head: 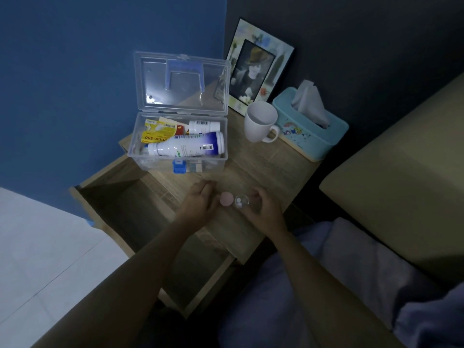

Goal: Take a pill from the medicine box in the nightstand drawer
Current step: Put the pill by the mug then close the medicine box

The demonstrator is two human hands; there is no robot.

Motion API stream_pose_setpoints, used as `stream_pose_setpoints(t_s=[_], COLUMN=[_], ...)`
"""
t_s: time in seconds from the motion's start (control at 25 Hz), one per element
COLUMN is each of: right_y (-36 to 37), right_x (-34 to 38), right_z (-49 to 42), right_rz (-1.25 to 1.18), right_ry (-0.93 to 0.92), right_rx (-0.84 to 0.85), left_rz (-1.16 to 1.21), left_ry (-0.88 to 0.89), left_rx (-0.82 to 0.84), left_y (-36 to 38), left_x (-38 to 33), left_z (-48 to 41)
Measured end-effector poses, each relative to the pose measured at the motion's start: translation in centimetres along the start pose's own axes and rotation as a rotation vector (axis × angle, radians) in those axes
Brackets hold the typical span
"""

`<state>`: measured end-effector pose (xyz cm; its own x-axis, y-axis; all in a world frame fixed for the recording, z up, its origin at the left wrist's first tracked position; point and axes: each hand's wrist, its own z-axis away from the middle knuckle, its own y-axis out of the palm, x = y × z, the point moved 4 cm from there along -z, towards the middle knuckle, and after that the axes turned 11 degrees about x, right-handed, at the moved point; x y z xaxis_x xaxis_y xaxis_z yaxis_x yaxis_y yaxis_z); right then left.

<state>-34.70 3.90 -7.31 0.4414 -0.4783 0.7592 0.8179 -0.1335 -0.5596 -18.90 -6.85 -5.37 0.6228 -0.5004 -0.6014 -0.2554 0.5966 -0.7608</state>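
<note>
Blue wall backs my wooden nightstand (263,159); its drawer (120,212) gapes at the left. Farther back, the clear medicine box (175,149) stands open, a yellow packet (157,136) reading "...nstan 500". My left hand (200,202) pinches a pink cap (226,198). My right hand (263,209) grips a small clear vial (241,202) holding white pills (239,203). Next, I judge, tipping one out gently.

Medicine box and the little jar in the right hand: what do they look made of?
The medicine box looks like clear, glossy hard plastic: contents show through its walls, and the raised lid glares. Latch and handle look like opaque blue plastic. The small jar, held in the right hand, is transparent, white pills visible inside; plastic or glass, I cannot tell.
</note>
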Motion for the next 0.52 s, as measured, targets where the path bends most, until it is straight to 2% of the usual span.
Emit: stream_pose_setpoints(t_s=[0.2,0.44,0.52], right_y=[-4.2,-7.8,-8.2], right_x=[2.3,4.2,4.2], right_z=[-4.0,-9.8,-11.1], right_rz=[-0.122,-0.364,-0.412], right_ry=[0.032,0.045,0.061], right_rx=[-0.375,-0.751,-0.827], left_rz=[-0.275,-0.355,-0.363], left_ry=[0.028,0.026,0.032], left_rx=[0.121,0.122,0.119], left_y=[1.3,2.3,2.3], left_x=[2.6,3.5,3.5], left_z=[0.6,0.5,0.5])
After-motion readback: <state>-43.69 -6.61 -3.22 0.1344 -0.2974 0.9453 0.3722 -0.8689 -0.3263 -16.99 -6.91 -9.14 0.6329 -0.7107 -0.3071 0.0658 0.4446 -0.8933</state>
